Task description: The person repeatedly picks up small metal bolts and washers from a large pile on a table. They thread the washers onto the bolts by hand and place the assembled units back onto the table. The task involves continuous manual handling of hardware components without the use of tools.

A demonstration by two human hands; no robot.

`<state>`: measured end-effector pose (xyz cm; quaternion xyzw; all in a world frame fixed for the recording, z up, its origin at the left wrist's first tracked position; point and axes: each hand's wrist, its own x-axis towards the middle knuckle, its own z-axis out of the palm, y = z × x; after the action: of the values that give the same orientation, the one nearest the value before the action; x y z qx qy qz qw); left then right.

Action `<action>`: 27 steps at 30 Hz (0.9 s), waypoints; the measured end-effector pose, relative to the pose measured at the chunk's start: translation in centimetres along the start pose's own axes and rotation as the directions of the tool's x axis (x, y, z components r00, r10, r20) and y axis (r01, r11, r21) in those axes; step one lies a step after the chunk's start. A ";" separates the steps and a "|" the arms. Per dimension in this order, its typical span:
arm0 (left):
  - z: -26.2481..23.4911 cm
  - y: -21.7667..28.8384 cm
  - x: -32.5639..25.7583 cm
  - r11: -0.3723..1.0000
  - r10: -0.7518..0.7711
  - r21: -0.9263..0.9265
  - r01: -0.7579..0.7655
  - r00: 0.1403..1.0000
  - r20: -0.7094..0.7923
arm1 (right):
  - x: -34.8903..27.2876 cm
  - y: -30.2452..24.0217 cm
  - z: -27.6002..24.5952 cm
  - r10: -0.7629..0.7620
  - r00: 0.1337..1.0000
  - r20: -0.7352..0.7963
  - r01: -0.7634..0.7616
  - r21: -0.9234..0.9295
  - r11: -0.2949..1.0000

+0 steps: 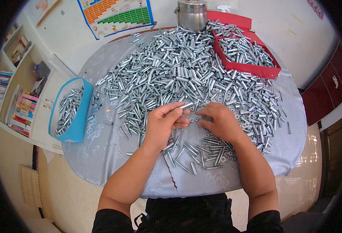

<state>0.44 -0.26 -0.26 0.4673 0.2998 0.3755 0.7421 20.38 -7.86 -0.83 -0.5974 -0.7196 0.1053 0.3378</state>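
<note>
My left hand (pixel 163 122) is closed, pinching a short silver metal sleeve (pixel 186 105) between thumb and forefinger over the middle of the table. Just to its right, my right hand (pixel 223 121) hovers low above loose hex nuts (pixel 193 120); its thumb and fingers are bent but apart, with nothing visible between them. Beyond both hands spreads a large heap of silver sleeves and bolts (pixel 178 70). Closer to me lie several long bolts (pixel 203 157) with washers (pixel 223 159) beside them.
A blue box (pixel 83 116) of metal pieces stands at the left edge of the table. At the far right is a red box (pixel 252 70) filled with similar pieces, near a steel pot (pixel 191 17). The grey tablecloth (pixel 109 163) has a tear toward me.
</note>
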 end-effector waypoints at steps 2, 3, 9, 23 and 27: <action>0.2 0.1 -0.1 1.000 -0.007 -0.001 0.007 1.000 0.006 | -0.1 -0.5 0.0 0.006 0.998 0.055 -0.004 -0.038 0.999; 0.2 0.1 -0.1 1.000 -0.011 -0.002 0.011 1.000 0.009 | 0.0 -0.8 0.0 0.009 0.997 0.082 -0.005 -0.056 0.998; 0.1 0.0 -0.1 1.000 -0.013 0.025 0.013 1.000 0.009 | -0.2 -0.2 0.0 0.150 0.987 -0.049 -0.148 0.044 0.988; 0.2 -0.4 -0.3 0.994 -0.006 0.109 -0.002 0.997 0.072 | 0.1 -1.3 -1.1 0.357 0.934 -0.006 -0.273 0.633 0.725; 0.3 -0.3 -0.3 0.990 -0.004 0.144 -0.007 0.997 0.079 | 0.0 -1.3 -1.1 0.359 0.933 0.016 -0.290 0.625 0.725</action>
<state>0.60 -0.70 -0.43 0.5342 0.2964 0.3347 0.7175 20.02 -8.43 0.72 -0.5752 -0.5103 0.3602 0.5282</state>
